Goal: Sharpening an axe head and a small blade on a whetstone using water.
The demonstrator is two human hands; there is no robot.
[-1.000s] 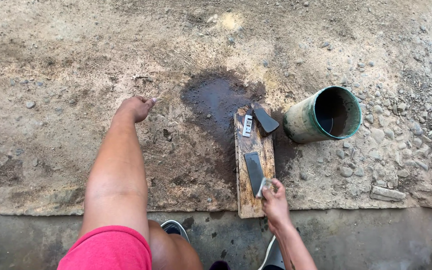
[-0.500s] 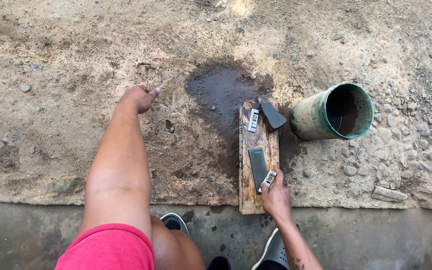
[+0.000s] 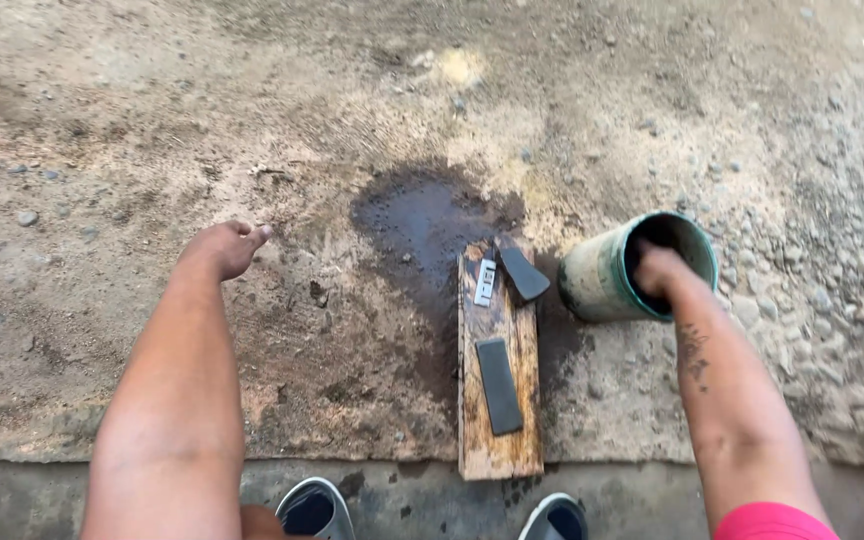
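The right hand (image 3: 657,272) is sunk into the mouth of the round green can with a weathered, paint-streaked wall (image 3: 597,280), which lies tipped on the gravel with its opening turned toward the person. The fingers are hidden inside the dark opening, so I cannot tell how far they are spread or whether they have closed on anything; only the knuckles and wrist show at the rim. Working in there well, as I judge it, calls for a slow, shallow reach with the wrist kept off the thin rim, since the can rests loosely on its side and a push could roll it over the stones.

The left hand (image 3: 222,248) is planted on the bare, sandy ground (image 3: 102,150), well apart from the can, fingers loosely curled and pressed down, holding nothing; it seems to serve as a prop for the body.

Just beside the can lies a long, worn wooden plank (image 3: 512,440), flat on the ground. On it rest a dark grey rectangular sharpening stone (image 3: 499,385), a small pale metal piece (image 3: 485,283) and a dark wedge-shaped blade (image 3: 524,272) at the far end. A wet, dark stain (image 3: 417,225) spreads beyond the plank. Two grey shoe tips (image 3: 314,510) show at the lower edge.
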